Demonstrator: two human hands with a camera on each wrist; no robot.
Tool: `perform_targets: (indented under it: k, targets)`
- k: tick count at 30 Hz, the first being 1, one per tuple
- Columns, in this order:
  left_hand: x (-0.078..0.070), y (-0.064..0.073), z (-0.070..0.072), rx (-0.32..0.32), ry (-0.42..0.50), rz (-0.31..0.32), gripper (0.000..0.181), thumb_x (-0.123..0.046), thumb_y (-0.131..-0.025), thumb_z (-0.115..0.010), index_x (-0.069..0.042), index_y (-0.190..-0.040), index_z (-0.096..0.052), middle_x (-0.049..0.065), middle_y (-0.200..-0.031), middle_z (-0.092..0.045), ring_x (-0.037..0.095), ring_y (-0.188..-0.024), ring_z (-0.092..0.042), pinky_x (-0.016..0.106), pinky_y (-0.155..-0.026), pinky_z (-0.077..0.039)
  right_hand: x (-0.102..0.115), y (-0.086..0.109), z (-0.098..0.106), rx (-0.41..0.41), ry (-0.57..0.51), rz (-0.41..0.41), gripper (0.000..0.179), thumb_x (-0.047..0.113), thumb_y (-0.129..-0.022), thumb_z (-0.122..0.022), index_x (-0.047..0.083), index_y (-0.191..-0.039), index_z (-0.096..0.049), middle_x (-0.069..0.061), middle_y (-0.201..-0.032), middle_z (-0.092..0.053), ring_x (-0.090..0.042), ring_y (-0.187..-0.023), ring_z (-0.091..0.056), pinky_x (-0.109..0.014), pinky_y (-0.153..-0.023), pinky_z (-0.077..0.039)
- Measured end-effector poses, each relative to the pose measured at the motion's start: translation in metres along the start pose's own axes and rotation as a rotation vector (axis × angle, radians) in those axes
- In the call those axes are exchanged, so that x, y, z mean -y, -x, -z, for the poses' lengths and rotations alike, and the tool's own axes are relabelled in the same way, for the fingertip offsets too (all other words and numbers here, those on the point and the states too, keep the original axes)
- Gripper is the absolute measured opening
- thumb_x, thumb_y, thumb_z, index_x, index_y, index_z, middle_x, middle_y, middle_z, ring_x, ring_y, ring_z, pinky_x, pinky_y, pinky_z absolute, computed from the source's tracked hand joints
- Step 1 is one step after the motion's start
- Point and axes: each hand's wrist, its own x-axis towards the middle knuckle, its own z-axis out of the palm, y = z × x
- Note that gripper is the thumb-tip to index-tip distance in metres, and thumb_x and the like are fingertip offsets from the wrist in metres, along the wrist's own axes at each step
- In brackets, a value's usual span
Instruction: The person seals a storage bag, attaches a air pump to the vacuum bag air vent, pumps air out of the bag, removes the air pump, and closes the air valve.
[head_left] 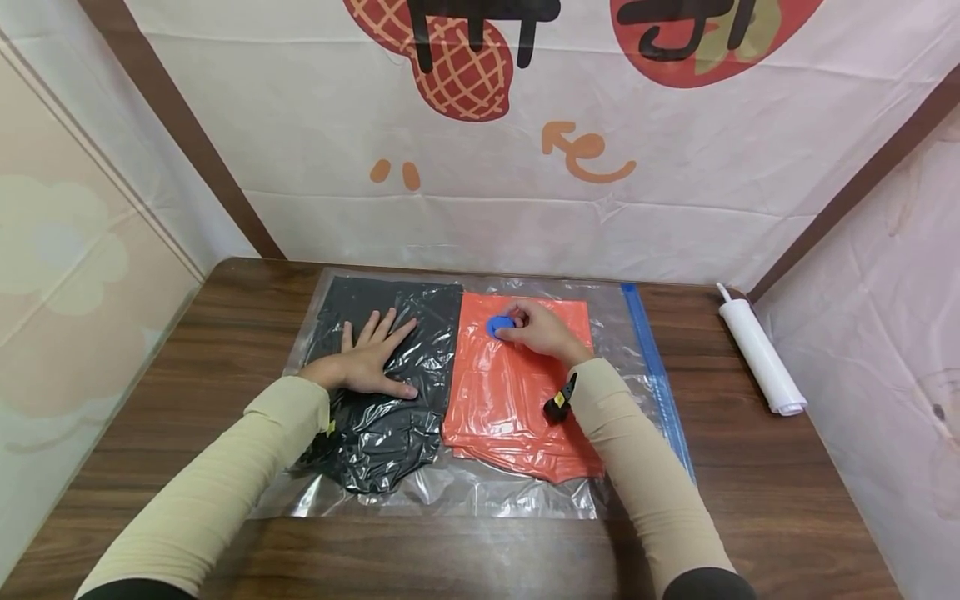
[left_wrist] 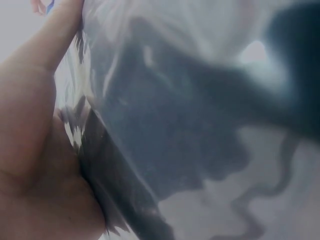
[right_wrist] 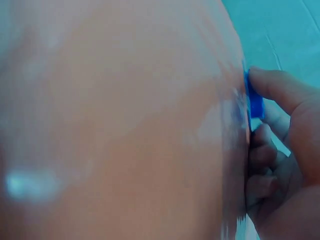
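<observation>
A clear vacuum storage bag [head_left: 525, 500] lies flat, holding a black folded garment [head_left: 397, 442] on the left and an orange-red one [head_left: 487, 400] on the right. Fingers spread wide, my left hand [head_left: 367, 362] rests on the plastic over the black part. My right hand [head_left: 540, 327] pinches a round blue valve cap [head_left: 499, 326] on the bag above the orange-red garment. In the right wrist view, thumb and fingertips are at the edge of the blue cap [right_wrist: 256, 102], the other fingers curled against the plastic. Dark glossy plastic [left_wrist: 165, 115] fills most of the left wrist view.
A blue zip seal strip [head_left: 660, 383] runs down the bag's right side. Farther right, a white hand pump [head_left: 761, 354] lies on the brown wooden table [head_left: 742, 500]. Printed cloth [head_left: 487, 225] hangs behind the table and on both sides.
</observation>
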Motion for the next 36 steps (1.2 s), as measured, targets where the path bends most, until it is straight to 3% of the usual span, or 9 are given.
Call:
perform_targets:
  k: [4, 7, 14, 23, 28, 36]
  targets:
    - [0.001, -0.001, 0.000, 0.014, -0.005, 0.007, 0.131, -0.082, -0.070, -0.071, -0.022, -0.165, -0.003, 0.018, -0.167, 0.019, 0.043, -0.151, 0.023, 0.071, -0.107, 0.025, 0.003, 0.000, -0.004, -0.040, 0.097, -0.030, 0.031, 0.038, -0.092, -0.077, 0.016, -0.104, -0.059, -0.002, -0.085, -0.050, -0.021, -0.077, -0.048, -0.034, -0.070, -0.035]
    - [-0.002, -0.001, 0.002, 0.017, -0.016, 0.010, 0.129, -0.078, -0.073, -0.073, -0.021, -0.165, -0.003, 0.019, -0.167, 0.019, 0.044, -0.151, 0.022, 0.072, -0.107, 0.023, 0.003, 0.000, -0.003, -0.040, 0.104, -0.025, 0.033, 0.039, -0.091, -0.078, 0.016, -0.106, -0.059, -0.002, -0.085, -0.049, -0.021, -0.078, -0.047, -0.034, -0.071, -0.035]
    - [-0.006, 0.000, 0.006, 0.017, -0.054, 0.026, 0.123, -0.068, -0.079, -0.076, -0.017, -0.165, -0.004, 0.023, -0.167, 0.016, 0.047, -0.151, 0.018, 0.075, -0.108, 0.018, -0.002, -0.005, 0.004, 0.057, -0.102, 0.059, 0.037, 0.013, -0.095, -0.072, 0.006, -0.131, -0.065, -0.002, -0.081, -0.048, -0.018, -0.074, -0.044, -0.030, -0.069, -0.035]
    - [-0.007, 0.001, 0.005, 0.023, -0.064, 0.027, 0.123, -0.068, -0.079, -0.076, -0.016, -0.165, -0.005, 0.023, -0.167, 0.015, 0.047, -0.151, 0.017, 0.076, -0.108, 0.017, 0.001, -0.005, 0.001, 0.021, -0.081, -0.050, 0.033, 0.021, -0.092, -0.078, 0.012, -0.123, -0.070, -0.003, -0.083, -0.049, -0.020, -0.079, -0.046, -0.032, -0.075, -0.035]
    - [-0.008, 0.002, 0.005, 0.023, -0.065, 0.034, 0.123, -0.068, -0.079, -0.077, -0.017, -0.165, -0.004, 0.022, -0.167, 0.015, 0.047, -0.151, 0.017, 0.075, -0.108, 0.018, 0.003, -0.004, -0.002, -0.031, -0.051, -0.061, 0.028, 0.024, -0.089, -0.082, 0.011, -0.112, -0.071, -0.002, -0.080, -0.048, -0.020, -0.079, -0.048, -0.033, -0.074, -0.036]
    - [-0.008, 0.002, 0.006, 0.023, -0.063, 0.027, 0.123, -0.068, -0.079, -0.076, -0.017, -0.165, -0.004, 0.023, -0.167, 0.015, 0.047, -0.151, 0.017, 0.076, -0.108, 0.017, 0.013, -0.001, -0.004, -0.070, -0.066, -0.102, 0.027, 0.024, -0.086, -0.085, 0.012, -0.106, -0.072, -0.002, -0.077, -0.050, -0.020, -0.073, -0.047, -0.031, -0.068, -0.036]
